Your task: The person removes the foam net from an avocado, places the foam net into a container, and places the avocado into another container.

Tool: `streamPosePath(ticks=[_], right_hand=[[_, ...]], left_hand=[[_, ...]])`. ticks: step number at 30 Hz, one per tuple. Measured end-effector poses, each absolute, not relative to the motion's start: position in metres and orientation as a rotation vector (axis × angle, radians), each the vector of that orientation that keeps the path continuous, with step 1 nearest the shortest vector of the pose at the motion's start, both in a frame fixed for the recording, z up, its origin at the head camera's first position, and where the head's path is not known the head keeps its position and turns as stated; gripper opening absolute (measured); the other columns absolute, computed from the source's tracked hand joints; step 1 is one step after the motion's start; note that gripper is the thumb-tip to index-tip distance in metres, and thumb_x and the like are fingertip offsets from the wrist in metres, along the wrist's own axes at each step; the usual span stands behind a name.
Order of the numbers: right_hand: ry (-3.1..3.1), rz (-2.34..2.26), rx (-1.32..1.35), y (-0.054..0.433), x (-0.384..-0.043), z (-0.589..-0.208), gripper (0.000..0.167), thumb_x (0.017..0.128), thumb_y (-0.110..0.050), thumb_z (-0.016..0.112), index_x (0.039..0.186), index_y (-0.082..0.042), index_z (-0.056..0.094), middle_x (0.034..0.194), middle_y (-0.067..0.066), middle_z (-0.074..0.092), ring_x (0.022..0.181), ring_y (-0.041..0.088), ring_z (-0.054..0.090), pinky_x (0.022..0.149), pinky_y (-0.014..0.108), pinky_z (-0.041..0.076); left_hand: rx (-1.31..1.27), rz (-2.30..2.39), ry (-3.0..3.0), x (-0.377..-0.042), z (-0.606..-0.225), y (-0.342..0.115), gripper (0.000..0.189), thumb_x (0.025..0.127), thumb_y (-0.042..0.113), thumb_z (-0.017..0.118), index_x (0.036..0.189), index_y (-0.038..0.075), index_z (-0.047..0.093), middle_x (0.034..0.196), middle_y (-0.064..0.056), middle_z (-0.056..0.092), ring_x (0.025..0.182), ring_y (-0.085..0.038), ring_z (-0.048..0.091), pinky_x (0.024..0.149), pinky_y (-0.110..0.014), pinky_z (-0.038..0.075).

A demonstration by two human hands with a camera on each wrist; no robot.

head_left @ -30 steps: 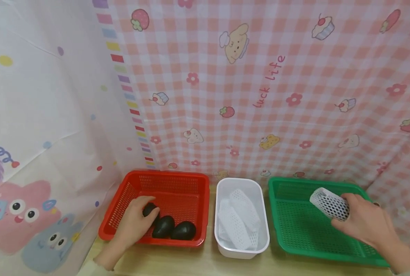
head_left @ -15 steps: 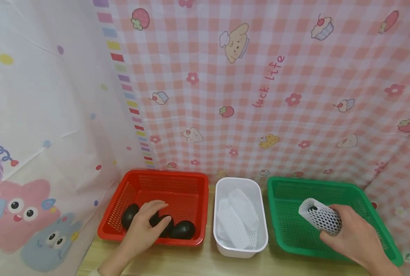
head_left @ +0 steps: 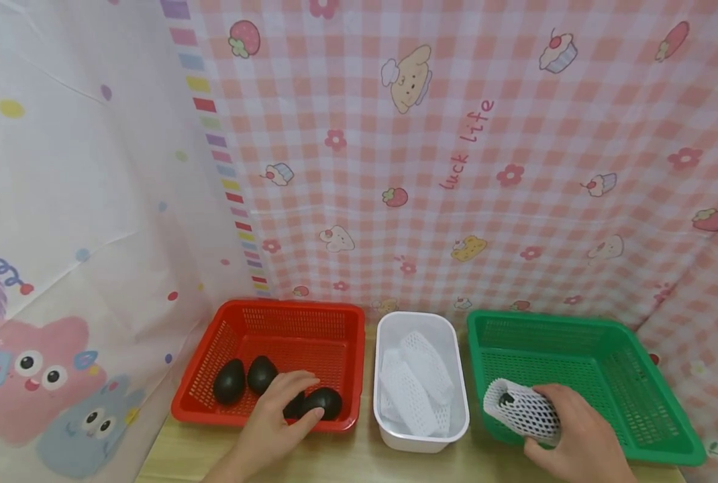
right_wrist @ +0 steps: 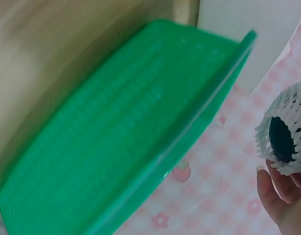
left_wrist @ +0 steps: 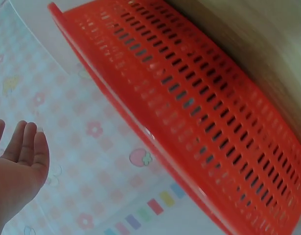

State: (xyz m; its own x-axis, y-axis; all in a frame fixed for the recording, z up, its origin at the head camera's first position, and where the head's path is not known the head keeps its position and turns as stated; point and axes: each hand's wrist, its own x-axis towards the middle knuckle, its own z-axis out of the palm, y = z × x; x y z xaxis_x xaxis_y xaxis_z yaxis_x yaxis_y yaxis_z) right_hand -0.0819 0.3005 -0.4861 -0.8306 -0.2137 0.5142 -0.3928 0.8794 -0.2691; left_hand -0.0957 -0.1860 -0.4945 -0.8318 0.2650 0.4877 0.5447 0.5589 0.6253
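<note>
Over the front of the red basket, my left hand reaches with loosely bent fingers above dark avocados; its thumb lies at the rightmost avocado. Another avocado is partly hidden under that hand, and two more, a left avocado and a middle avocado, sit beside it. In the left wrist view the left hand shows relaxed fingers. My right hand grips a white foam net sleeve over the green basket's front left part. A dark avocado end shows inside the sleeve's mouth.
Between the two baskets stands a white tub with several white foam net sleeves in it. The green basket is on the right. All stand on a wooden table, before a checked curtain.
My left hand has moved right across the avocados, uncovering those at the left. My right hand has brought the sleeved avocado left and nearer, toward the green basket's front left corner.
</note>
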Motion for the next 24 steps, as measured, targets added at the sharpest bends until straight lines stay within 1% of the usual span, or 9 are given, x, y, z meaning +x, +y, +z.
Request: streamPosePath(ticks=[5,9,12,14,16,18,22,23,24], right_hand=[[-2.564,0.541,0.471,0.282,-0.074,-0.496,0.079,0.050,-0.023,0.096,0.121,-0.009,0.066,0.108,0.000,0.069,0.087,0.016,0.063,0.066,0.038,0.054],[-2.586,0.580,0.478,0.269,-0.068,-0.504,0.077,0.050,-0.023,0.097,0.119,-0.013,0.066,0.108,-0.005,0.068,0.088,0.013,0.063,0.068,0.037,0.055],[-2.575,0.589,0.514,0.262,-0.064,-0.511,0.076,0.048,-0.023,0.097,0.117,-0.013,0.066,0.107,-0.006,0.068,0.088,0.012,0.064,0.068,0.036,0.055],[-2.561,0.590,0.556,0.258,-0.062,-0.515,0.077,0.048,-0.024,0.098,0.116,-0.011,0.067,0.106,-0.004,0.069,0.088,0.013,0.065,0.068,0.036,0.056],[-2.592,0.588,0.585,0.254,-0.061,-0.519,0.077,0.049,-0.029,0.100,0.116,-0.010,0.068,0.106,-0.003,0.069,0.089,0.014,0.065,0.069,0.037,0.057],[-2.671,0.590,0.586,0.252,-0.059,-0.522,0.079,0.052,-0.039,0.102,0.117,-0.011,0.067,0.109,-0.002,0.069,0.092,0.016,0.066,0.073,0.037,0.057],[-2.747,0.634,0.658,0.252,-0.060,-0.530,0.083,0.055,-0.052,0.100,0.119,-0.008,0.068,0.110,0.003,0.069,0.096,0.020,0.066,0.077,0.038,0.057],[-2.746,0.646,0.690,0.252,-0.061,-0.533,0.082,0.059,-0.054,0.099,0.119,-0.008,0.068,0.110,0.004,0.069,0.097,0.019,0.066,0.077,0.037,0.057],[-2.727,0.656,0.726,0.252,-0.062,-0.535,0.081,0.059,-0.055,0.098,0.118,-0.007,0.068,0.108,0.004,0.069,0.097,0.018,0.066,0.077,0.037,0.057]], left_hand=[[-0.699,-1.168,-2.441,-0.094,-0.499,-0.175,0.045,0.085,0.012,0.087,0.126,0.021,0.072,0.131,0.007,0.066,0.120,-0.019,0.061,0.098,-0.040,0.055],[-0.682,-1.212,-2.475,-0.090,-0.501,-0.166,0.045,0.086,0.014,0.087,0.127,0.024,0.072,0.132,0.009,0.064,0.120,-0.017,0.060,0.097,-0.039,0.055],[-0.698,-1.215,-2.466,-0.087,-0.504,-0.159,0.045,0.085,0.013,0.087,0.126,0.023,0.072,0.131,0.009,0.064,0.118,-0.017,0.060,0.096,-0.038,0.056],[-0.725,-1.209,-2.445,-0.086,-0.507,-0.155,0.045,0.084,0.011,0.088,0.125,0.021,0.072,0.130,0.007,0.065,0.118,-0.017,0.060,0.096,-0.038,0.055],[-0.740,-1.210,-2.432,-0.084,-0.511,-0.151,0.045,0.083,0.010,0.088,0.124,0.021,0.072,0.129,0.006,0.065,0.117,-0.017,0.060,0.097,-0.036,0.055],[-0.757,-1.227,-2.432,-0.082,-0.514,-0.147,0.045,0.083,0.009,0.088,0.123,0.022,0.073,0.128,0.005,0.066,0.117,-0.017,0.060,0.097,-0.035,0.055],[-0.799,-1.288,-2.461,-0.078,-0.521,-0.140,0.045,0.084,0.010,0.087,0.125,0.023,0.073,0.129,0.005,0.068,0.118,-0.018,0.061,0.099,-0.037,0.054],[-0.805,-1.304,-2.470,-0.077,-0.522,-0.138,0.045,0.085,0.011,0.086,0.126,0.023,0.072,0.129,0.005,0.068,0.118,-0.017,0.061,0.099,-0.037,0.053],[-0.810,-1.318,-2.480,-0.076,-0.524,-0.136,0.044,0.086,0.012,0.086,0.126,0.023,0.072,0.129,0.005,0.068,0.118,-0.018,0.061,0.100,-0.037,0.053]])
